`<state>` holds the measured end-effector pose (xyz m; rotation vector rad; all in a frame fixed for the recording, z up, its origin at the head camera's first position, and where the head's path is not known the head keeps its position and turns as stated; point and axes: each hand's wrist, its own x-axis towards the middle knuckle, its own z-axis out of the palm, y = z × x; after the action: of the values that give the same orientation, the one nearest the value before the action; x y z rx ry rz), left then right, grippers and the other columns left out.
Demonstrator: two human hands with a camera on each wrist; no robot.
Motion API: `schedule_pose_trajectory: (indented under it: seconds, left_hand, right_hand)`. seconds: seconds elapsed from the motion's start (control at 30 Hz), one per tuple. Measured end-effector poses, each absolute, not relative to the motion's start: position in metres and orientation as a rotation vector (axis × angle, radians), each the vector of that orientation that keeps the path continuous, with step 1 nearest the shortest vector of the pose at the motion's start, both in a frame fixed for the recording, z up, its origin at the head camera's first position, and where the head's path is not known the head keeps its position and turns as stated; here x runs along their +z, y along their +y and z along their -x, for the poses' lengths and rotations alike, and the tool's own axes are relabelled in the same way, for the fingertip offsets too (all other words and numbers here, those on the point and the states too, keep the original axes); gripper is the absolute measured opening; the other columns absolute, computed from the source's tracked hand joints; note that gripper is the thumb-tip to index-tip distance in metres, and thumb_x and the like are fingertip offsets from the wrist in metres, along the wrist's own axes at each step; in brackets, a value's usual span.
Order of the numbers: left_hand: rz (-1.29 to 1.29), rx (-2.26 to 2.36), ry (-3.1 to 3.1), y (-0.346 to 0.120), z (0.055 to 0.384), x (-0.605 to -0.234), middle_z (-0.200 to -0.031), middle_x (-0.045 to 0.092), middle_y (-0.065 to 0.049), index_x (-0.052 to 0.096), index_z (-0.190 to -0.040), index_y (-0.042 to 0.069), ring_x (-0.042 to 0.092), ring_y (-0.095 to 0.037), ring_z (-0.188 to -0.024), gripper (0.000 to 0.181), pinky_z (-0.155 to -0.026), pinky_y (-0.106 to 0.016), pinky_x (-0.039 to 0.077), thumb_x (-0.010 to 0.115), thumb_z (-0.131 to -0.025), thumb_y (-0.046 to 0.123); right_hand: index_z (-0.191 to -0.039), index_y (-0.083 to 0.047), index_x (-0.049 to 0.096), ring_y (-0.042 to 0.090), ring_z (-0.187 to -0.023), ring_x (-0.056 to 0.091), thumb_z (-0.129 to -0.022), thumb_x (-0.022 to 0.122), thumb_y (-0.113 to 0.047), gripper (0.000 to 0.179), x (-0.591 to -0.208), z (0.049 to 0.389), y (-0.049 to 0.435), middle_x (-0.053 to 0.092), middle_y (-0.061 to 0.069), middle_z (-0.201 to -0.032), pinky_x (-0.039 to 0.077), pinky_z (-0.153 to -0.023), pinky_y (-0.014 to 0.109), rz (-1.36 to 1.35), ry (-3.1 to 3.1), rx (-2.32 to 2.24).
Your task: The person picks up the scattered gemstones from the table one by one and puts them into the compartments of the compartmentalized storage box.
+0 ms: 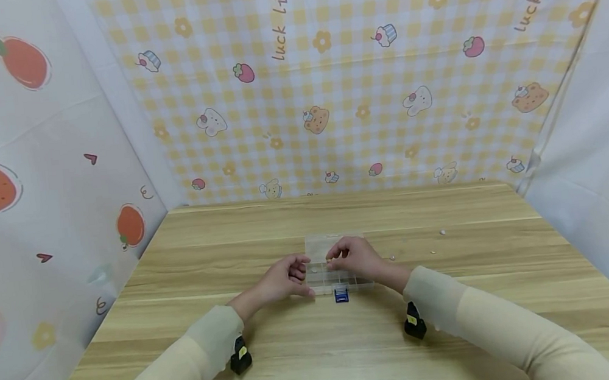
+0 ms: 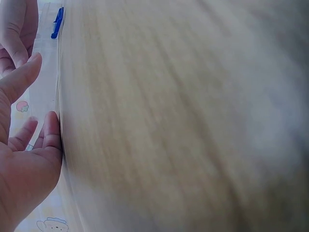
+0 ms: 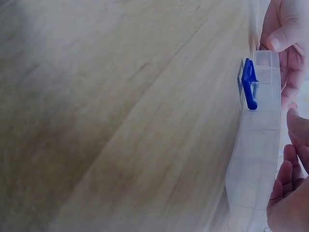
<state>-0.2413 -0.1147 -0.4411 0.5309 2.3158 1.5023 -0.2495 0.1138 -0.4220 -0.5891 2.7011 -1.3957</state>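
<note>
1. In the head view, we see the left hand (image 1: 282,279) at the left end of the clear box (image 1: 325,290). It holds that end between the thumb, at the front corner, and the bent fingers toward the rear.
2. Over the compartments hangs the right hand (image 1: 359,257), thumb and fingertips drawn close together; we cannot tell whether they pinch anything small.
3. Between the hands, nearer to us than either, the blue latch (image 1: 341,295) sits at the box's front edge. The open lid (image 1: 316,246) extends beyond the right hand's fingers. Just left of those fingertips, we spot a pale piece (image 1: 315,270) in a compartment.
4. To the right of the right hand, a few small pale pieces (image 1: 442,232) lie scattered on the table (image 1: 320,347). Below each hand's cuff, we see a black device (image 1: 241,356), and well beyond both hands hangs a checked cloth (image 1: 327,78).
5. In the left wrist view, we see the left hand's thumb stretched out and its other fingers bent beside the box. The right hand shows partly, past that thumb.
6. In the right wrist view, the right hand is partly cut off, its visible fingers curled near the box. The latch stands closer to the left hand, whose thumb is at the far end.
</note>
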Motion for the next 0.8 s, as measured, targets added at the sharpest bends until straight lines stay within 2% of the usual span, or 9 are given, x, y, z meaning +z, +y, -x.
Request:
schedule_pose_trajectory:
  seconds: [0.37,0.8]
  left_hand:
    - [-0.537,1.527,2.297,-0.1143,0.2404,-0.4402,-0.113,0.053,-0.018,0.047,-0.133,-0.007,0.052,-0.028,-0.100,0.072,-0.084,-0.034,0.049,0.084,-0.071,-0.003]
    - [-0.532,1.504,2.320,-0.1141,0.2417,-0.4397,-0.110,0.053,-0.014,0.050,-0.131,-0.005,0.052,-0.024,-0.096,0.070,-0.084,-0.032,0.049,0.085,-0.071,0.000]
  right_hand:
    - [-0.087,-0.007,0.075,0.016,-0.071,0.050,-0.079,0.080,-0.008,0.009,-0.4227,0.2495,0.1133,0.060,-0.002,-0.081,0.043,-0.063,0.029,0.585,2.719,-1.384]
    - [-0.089,-0.008,0.075,0.016,-0.073,0.050,-0.079,0.081,-0.012,0.013,-0.4240,0.2512,0.1140,0.060,-0.003,-0.083,0.043,-0.065,0.030,0.563,2.710,-1.368]
